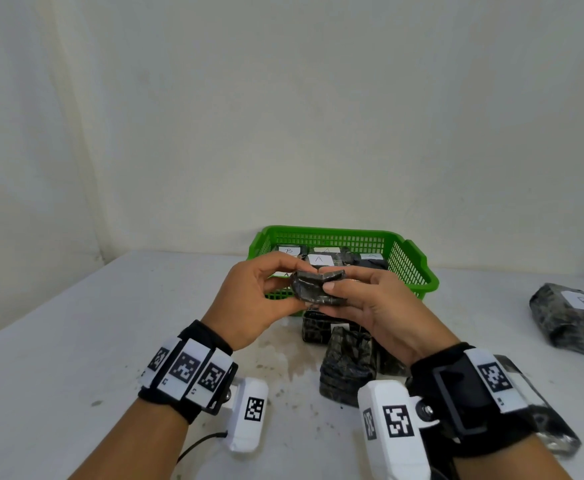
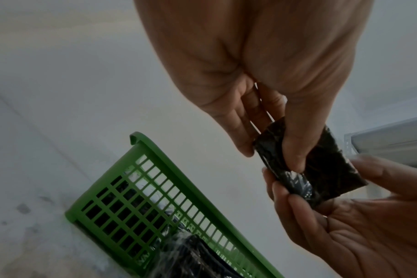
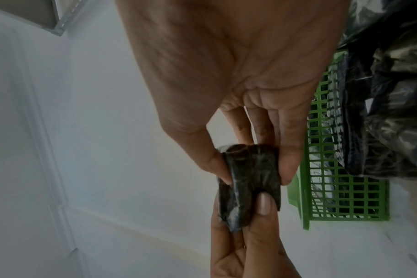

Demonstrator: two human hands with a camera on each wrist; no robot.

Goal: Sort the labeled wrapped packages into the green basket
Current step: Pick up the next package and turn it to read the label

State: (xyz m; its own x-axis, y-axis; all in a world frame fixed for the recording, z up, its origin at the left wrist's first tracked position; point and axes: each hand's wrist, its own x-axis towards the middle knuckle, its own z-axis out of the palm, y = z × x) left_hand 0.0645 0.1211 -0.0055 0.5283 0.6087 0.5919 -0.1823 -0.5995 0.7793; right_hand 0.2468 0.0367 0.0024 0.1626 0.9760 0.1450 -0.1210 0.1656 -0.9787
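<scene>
Holding scene: both hands pinch one small dark wrapped package above the table, just in front of the basket.
Table (image 1: 76,358): white, stained with dark specks near the middle.
Green basket (image 1: 412,261): mesh-walled, at the far middle of the table; it holds several dark wrapped packages with white labels, one reading "B" (image 1: 288,251) at the left, one reading "A" (image 1: 319,259) in the middle; a third label at the right is too faint to read.
Package on the right (image 1: 567,320): on the table well apart from the basket, label reading "B".
Packages near the basket (image 1: 347,362): two or more dark wrapped ones on the table below the hands; labels unreadable.
Left hand (image 1: 249,303): thumb and fingers clamped on the held package's left end.
Right hand (image 1: 384,306): thumb and fingers clamped on its right end.
Held package (image 1: 313,289): small, dark, bent in the middle; its label is not visible.
</scene>
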